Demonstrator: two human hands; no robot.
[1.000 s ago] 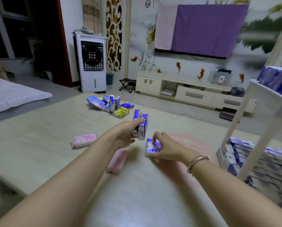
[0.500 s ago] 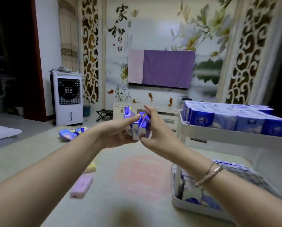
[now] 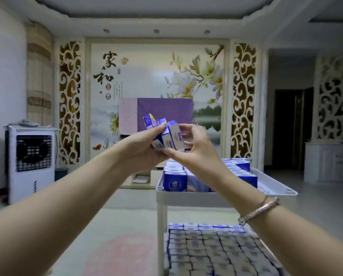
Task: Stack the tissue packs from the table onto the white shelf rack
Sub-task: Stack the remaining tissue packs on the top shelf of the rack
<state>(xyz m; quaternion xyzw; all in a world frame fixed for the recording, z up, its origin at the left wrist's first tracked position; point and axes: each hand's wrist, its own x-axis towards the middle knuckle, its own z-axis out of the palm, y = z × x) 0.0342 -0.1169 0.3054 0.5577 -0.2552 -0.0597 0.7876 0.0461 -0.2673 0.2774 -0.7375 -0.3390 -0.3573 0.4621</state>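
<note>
At the far left a white air cooler (image 3: 31, 162) stands against the wall. The left hand (image 3: 141, 149) reaches in from the lower left and is raised in front of the purple-covered screen (image 3: 164, 108) on the mural wall. Its fingers (image 3: 156, 129) are curled around a small bunch of blue-and-white tissue packs (image 3: 164, 134), which it holds upright and slightly fanned, the thumb lying across their near faces. Just to the right, the right hand (image 3: 194, 150) meets the same bunch: its thumb and fingertips pinch the rightmost pack, the one with the brand lettering down its white side. A bracelet (image 3: 260, 210) circles the right wrist.

The held packs hang in the air above the near left end of the white shelf rack (image 3: 186, 198), apart from it. The rack's top tier carries rows of the same blue packs (image 3: 175, 179), partly hidden behind the right forearm, with a bare strip of tray at its right end. The lower tier (image 3: 216, 250), seen below the wrist, is filled with closely set packs in neat rows. A pale worktop with a pink patch (image 3: 124, 253) lies beneath the left arm.
</note>
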